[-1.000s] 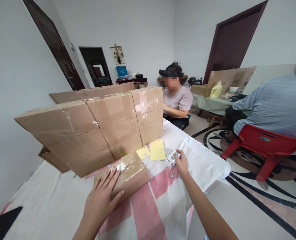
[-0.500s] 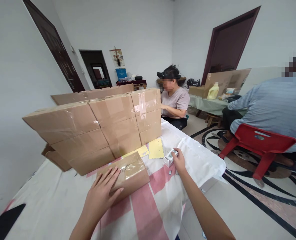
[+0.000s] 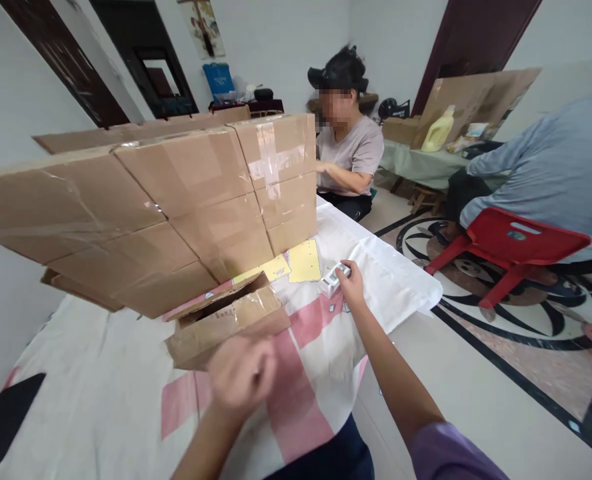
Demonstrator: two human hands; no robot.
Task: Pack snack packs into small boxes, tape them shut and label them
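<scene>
A small cardboard box [image 3: 233, 320] lies on the cloth-covered table, its far top edge raised to show a dark gap. In front of it is my left hand [image 3: 243, 377], smeared by motion; whether it holds anything is unclear. My right hand [image 3: 352, 285] grips the near end of a small white box-shaped object [image 3: 332, 280] resting on the cloth. Yellow printed sheets [image 3: 303, 261] lie just beyond it, beside a stack of taped cardboard boxes [image 3: 211, 193].
A person [image 3: 349, 143] sits across the table, past the stack. On the right, another person sits on a red plastic chair [image 3: 521, 233] near a green-covered table [image 3: 401, 160]. The cloth's right edge [image 3: 433, 290] hangs over the floor. A black flat thing [image 3: 11, 417] lies at left.
My left hand has come off the small box toward me and is blurred. The box's top now stands partly open. The view has tilted down; my right hand stays at the white object.
</scene>
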